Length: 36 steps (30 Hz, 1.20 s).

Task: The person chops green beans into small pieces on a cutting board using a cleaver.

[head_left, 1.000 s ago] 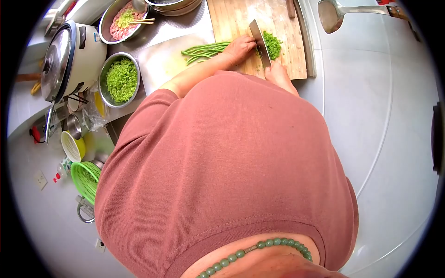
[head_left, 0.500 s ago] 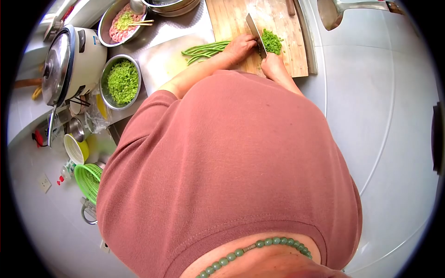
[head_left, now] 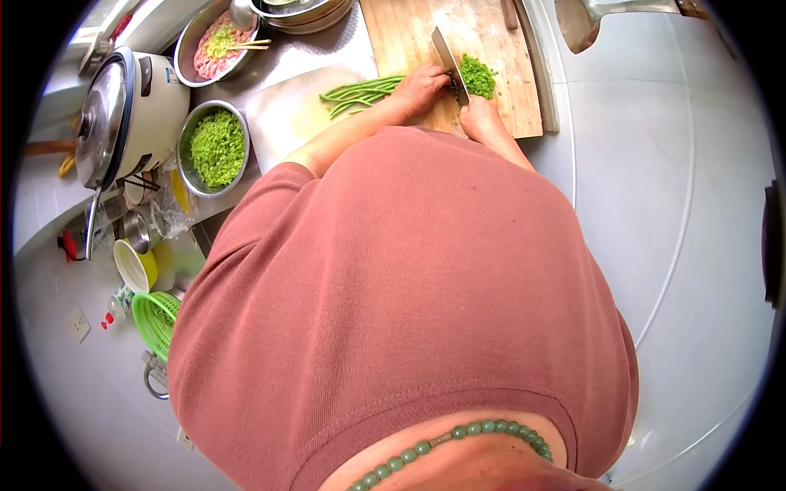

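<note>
My right hand (head_left: 481,116) is closed round the handle of a cleaver (head_left: 449,61), whose blade stands on edge over the wooden cutting board (head_left: 401,33). Left of the blade, my left hand (head_left: 424,87) is closed on a bunch of long green beans (head_left: 360,92), fingertips close to the steel. The beans' long ends stick out leftward from under the hand, over a pale board (head_left: 286,110). Finely chopped green beans (head_left: 477,77) lie heaped against the blade's right side. The bean ends under my fingers are hidden.
At the left stands a metal bowl of chopped greens (head_left: 217,149). Behind it is a bowl with minced meat, greens and chopsticks (head_left: 216,45). A rice cooker (head_left: 139,106) stands further left. Stacked metal basins (head_left: 303,11) sit at the back; a green basket (head_left: 155,319) is lower left.
Almost nothing differs. The whole view has shifted slightly; both hands, the cleaver and the beans keep nearly the same places on the board.
</note>
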Each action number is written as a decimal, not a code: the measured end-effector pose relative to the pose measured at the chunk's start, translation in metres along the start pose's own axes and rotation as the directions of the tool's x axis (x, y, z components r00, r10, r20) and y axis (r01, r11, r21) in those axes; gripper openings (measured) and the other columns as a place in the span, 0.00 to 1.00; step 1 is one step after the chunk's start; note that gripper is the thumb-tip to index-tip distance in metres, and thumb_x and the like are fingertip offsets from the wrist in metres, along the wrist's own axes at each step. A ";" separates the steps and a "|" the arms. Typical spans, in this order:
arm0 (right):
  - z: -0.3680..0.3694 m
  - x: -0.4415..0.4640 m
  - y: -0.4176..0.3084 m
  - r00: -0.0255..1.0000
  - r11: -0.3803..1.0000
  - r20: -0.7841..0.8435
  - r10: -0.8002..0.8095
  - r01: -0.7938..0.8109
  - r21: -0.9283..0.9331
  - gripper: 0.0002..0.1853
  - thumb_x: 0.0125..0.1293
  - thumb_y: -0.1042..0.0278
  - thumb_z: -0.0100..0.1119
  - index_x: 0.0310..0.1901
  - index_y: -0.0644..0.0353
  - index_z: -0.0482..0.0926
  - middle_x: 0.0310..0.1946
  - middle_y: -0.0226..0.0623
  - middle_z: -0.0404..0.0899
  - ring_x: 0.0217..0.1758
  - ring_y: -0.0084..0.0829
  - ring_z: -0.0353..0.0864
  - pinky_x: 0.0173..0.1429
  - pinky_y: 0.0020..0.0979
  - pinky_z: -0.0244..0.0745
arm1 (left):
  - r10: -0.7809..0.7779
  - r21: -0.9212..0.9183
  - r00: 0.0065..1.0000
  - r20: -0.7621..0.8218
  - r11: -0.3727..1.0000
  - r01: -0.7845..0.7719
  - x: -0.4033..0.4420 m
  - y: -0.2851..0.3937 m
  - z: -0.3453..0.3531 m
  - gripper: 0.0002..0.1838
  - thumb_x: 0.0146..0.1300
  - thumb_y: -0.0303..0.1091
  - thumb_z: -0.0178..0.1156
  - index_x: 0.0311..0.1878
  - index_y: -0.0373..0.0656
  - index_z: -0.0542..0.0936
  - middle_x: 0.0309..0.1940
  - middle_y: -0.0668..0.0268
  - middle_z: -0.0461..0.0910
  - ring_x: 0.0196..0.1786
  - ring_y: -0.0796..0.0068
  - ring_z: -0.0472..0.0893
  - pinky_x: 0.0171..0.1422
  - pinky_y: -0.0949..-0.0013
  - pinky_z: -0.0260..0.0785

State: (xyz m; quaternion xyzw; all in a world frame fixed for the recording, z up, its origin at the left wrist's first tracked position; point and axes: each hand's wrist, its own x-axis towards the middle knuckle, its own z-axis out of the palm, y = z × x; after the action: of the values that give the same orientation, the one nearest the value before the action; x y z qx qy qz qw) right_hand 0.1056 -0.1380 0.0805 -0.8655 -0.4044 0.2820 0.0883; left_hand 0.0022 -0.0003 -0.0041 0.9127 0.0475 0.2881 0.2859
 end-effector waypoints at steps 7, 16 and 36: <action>-0.028 -0.030 -0.013 0.999 0.998 0.040 0.002 -0.004 0.061 0.25 0.61 0.71 0.46 0.61 0.61 0.72 0.44 0.62 0.79 0.52 0.57 0.78 0.58 0.48 0.73 | 0.017 0.016 1.000 -0.025 1.000 -0.017 0.000 0.002 -0.003 0.08 0.53 0.26 0.63 0.38 0.39 0.81 0.42 0.60 0.79 0.46 0.57 0.77 0.53 0.61 0.73; -0.023 -0.025 -0.013 0.997 0.999 0.077 0.029 -0.031 0.027 0.21 0.59 0.73 0.48 0.55 0.68 0.75 0.41 0.65 0.79 0.50 0.58 0.79 0.56 0.48 0.74 | -0.007 0.012 1.000 -0.012 1.000 0.008 0.001 0.002 -0.003 0.10 0.53 0.26 0.62 0.41 0.40 0.82 0.43 0.60 0.80 0.46 0.58 0.77 0.53 0.61 0.73; -0.001 0.002 -0.006 0.998 0.995 0.015 0.056 -0.057 0.083 0.14 0.64 0.69 0.47 0.40 0.71 0.78 0.23 0.55 0.80 0.22 0.45 0.83 0.32 0.43 0.80 | 0.037 0.002 0.998 -0.040 0.999 -0.037 -0.003 -0.003 0.000 0.09 0.53 0.26 0.62 0.40 0.41 0.80 0.40 0.61 0.78 0.45 0.57 0.76 0.52 0.60 0.71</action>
State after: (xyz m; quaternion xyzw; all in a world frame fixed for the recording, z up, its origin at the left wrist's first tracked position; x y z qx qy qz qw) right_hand 0.1032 -0.1321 0.0829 -0.8704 -0.3682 0.3064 0.1137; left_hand 0.0003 0.0017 -0.0076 0.9075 0.0363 0.3118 0.2791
